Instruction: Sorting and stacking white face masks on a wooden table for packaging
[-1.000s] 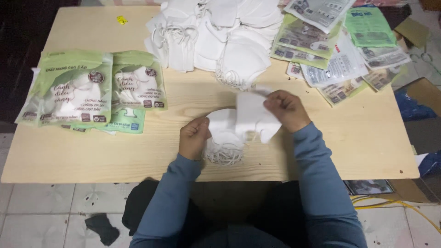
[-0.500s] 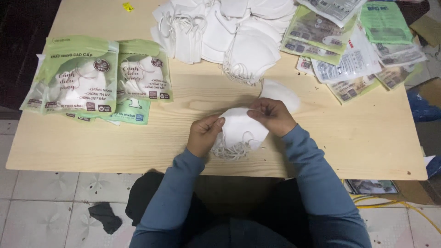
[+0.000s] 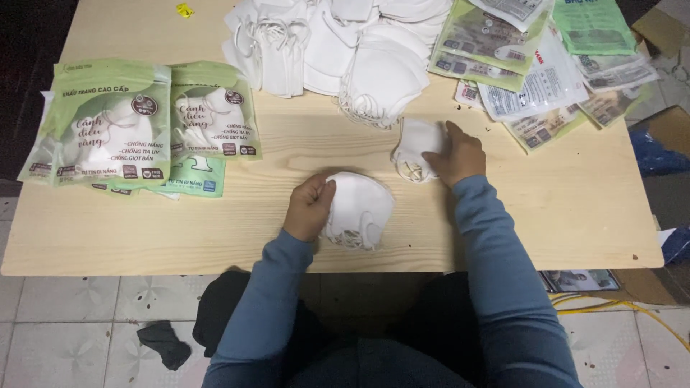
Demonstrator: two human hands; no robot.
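My left hand (image 3: 309, 206) grips the left edge of a small stack of folded white face masks (image 3: 358, 210) that lies on the wooden table (image 3: 546, 215) near its front edge. My right hand (image 3: 455, 155) is farther back and to the right, closed on another folded white mask (image 3: 415, 147) at the foot of a big heap of loose white masks (image 3: 345, 43). Both arms wear blue-grey sleeves.
Green-and-white sealed mask packs (image 3: 144, 122) lie in a pile at the table's left. Empty flat printed pouches (image 3: 539, 57) are spread at the back right. A small yellow scrap (image 3: 185, 10) lies at the far edge. Cardboard and a yellow cable (image 3: 632, 305) are on the tiled floor at the right.
Both hands were together on the small stack. My right hand has since left it and reached back right to take hold of another mask at the heap's edge; the left stays on the stack.
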